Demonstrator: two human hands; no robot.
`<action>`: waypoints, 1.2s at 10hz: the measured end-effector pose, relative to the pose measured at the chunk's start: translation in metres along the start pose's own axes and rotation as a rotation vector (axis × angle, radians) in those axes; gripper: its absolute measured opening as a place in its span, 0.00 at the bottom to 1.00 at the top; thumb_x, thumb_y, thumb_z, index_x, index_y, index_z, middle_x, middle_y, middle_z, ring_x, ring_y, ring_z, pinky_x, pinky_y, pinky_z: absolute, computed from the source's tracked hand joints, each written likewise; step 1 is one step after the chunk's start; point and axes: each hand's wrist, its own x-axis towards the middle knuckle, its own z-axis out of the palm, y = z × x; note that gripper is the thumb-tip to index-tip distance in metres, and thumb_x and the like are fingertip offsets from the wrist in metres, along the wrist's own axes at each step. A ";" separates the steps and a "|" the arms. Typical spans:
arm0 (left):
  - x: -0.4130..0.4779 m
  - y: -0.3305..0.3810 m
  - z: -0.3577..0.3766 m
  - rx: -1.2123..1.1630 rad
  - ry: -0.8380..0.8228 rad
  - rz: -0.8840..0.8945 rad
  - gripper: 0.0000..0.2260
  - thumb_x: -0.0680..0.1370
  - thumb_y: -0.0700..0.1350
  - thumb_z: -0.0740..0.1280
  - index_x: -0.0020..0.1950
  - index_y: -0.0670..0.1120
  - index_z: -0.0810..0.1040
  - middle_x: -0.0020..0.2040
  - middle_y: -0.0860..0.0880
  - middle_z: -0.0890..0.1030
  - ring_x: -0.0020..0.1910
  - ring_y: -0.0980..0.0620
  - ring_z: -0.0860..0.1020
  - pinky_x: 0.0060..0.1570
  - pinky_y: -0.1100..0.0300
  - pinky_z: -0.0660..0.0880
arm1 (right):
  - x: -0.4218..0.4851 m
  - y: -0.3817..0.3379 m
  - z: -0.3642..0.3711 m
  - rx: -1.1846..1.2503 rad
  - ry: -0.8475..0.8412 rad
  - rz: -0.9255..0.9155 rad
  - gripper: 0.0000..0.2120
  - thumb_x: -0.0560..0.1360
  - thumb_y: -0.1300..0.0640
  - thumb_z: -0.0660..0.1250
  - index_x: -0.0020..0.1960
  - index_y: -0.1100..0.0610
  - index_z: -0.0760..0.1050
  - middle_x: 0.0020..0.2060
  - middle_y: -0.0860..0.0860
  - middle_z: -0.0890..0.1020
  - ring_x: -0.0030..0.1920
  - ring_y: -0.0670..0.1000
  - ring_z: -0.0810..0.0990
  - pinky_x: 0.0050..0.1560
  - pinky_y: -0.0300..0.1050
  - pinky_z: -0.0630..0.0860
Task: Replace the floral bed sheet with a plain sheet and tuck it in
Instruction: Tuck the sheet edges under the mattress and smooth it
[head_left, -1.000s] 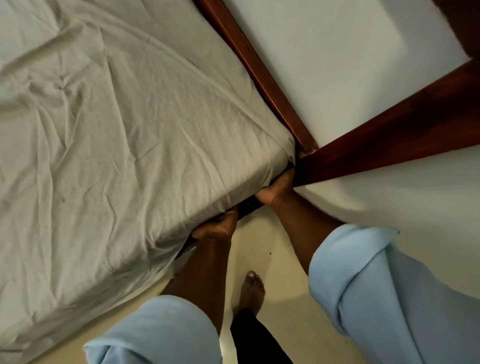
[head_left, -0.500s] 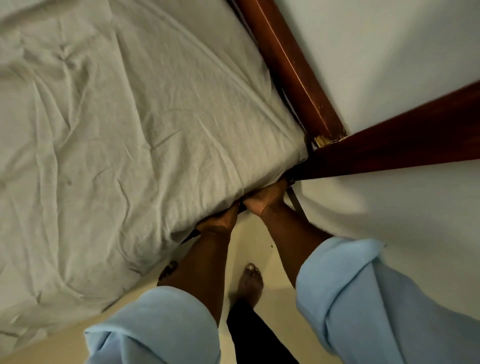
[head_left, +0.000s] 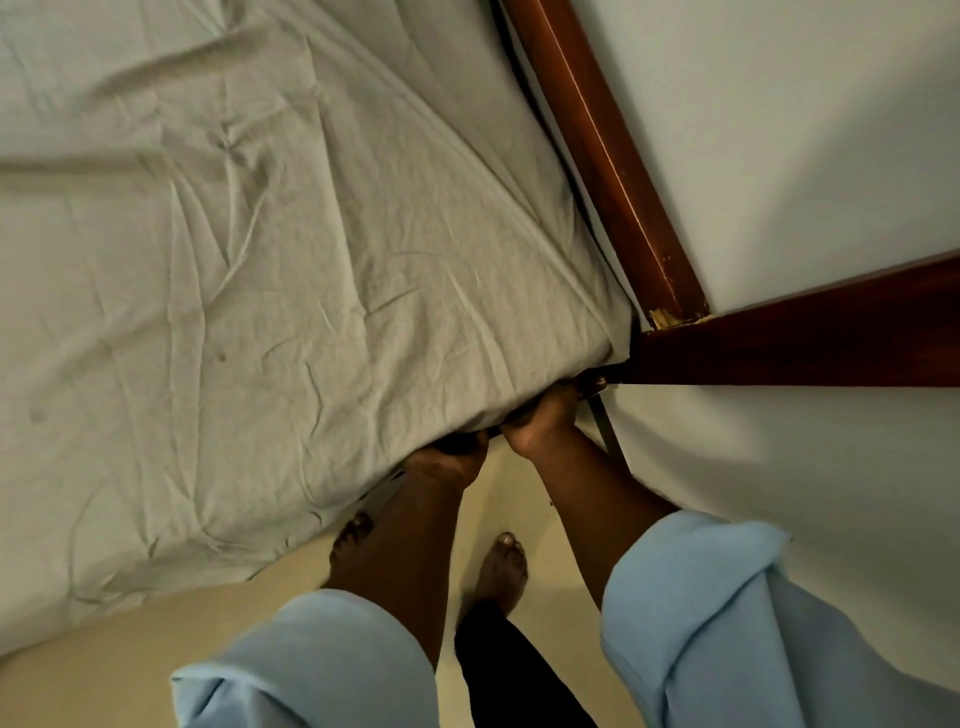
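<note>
Left hand (head_left: 448, 461) is at the lower edge of the mattress corner, knuckles up, with its fingers pushed in under the sheet (head_left: 270, 291). The fingers are hidden, so I cannot tell whether they grip cloth or lie flat. Right hand (head_left: 540, 423) is just beside it, closer to the corner, wrist bent and heel of the palm facing the camera. Its fingers are also buried under the sheet edge, so the grip cannot be told. The two hands are nearly touching.

Both forearms are bare and run down to rolled light blue sleeves, left sleeve (head_left: 311, 670) and right sleeve (head_left: 727, 623).

The sheet is plain pale grey-white and spread over the whole mattress top, heavily creased. At the corner it wraps down over the edge where the hands are. Along the near side, lower left, its edge hangs loose to the floor (head_left: 104, 660).

A thin dark strip (head_left: 605, 434) slants down just right of the right hand; what it is cannot be told.

A reddish wooden rail (head_left: 597, 156) runs along the far side of the mattress. It meets a darker wooden board (head_left: 805, 345) at the corner, and the rail end is chipped there. White wall (head_left: 779, 130) lies behind both.

Two bare feet are on the cream floor: left foot (head_left: 353, 527) partly behind the left forearm, right foot (head_left: 505, 564) between the arms. A dark trouser leg (head_left: 511, 675) sits above the right foot.
</note>
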 end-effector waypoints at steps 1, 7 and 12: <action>-0.008 0.015 -0.014 0.001 0.141 0.034 0.21 0.80 0.59 0.59 0.67 0.49 0.76 0.65 0.45 0.79 0.60 0.41 0.77 0.57 0.49 0.76 | -0.015 0.003 -0.003 -0.124 0.161 -0.004 0.24 0.81 0.36 0.55 0.66 0.49 0.76 0.55 0.55 0.82 0.50 0.57 0.81 0.55 0.50 0.76; -0.038 0.090 -0.101 0.138 0.171 0.241 0.07 0.80 0.50 0.63 0.51 0.49 0.78 0.47 0.50 0.78 0.42 0.52 0.77 0.44 0.60 0.73 | -0.031 0.070 -0.001 -0.589 0.314 -0.105 0.07 0.82 0.57 0.58 0.49 0.53 0.74 0.33 0.49 0.77 0.28 0.46 0.71 0.22 0.37 0.61; 0.006 0.123 -0.107 0.450 0.306 0.183 0.08 0.81 0.39 0.63 0.58 0.48 0.78 0.53 0.49 0.80 0.44 0.54 0.78 0.28 0.65 0.77 | -0.011 0.071 -0.031 -0.949 0.418 -0.122 0.18 0.82 0.60 0.61 0.70 0.62 0.72 0.55 0.56 0.79 0.51 0.55 0.83 0.51 0.52 0.84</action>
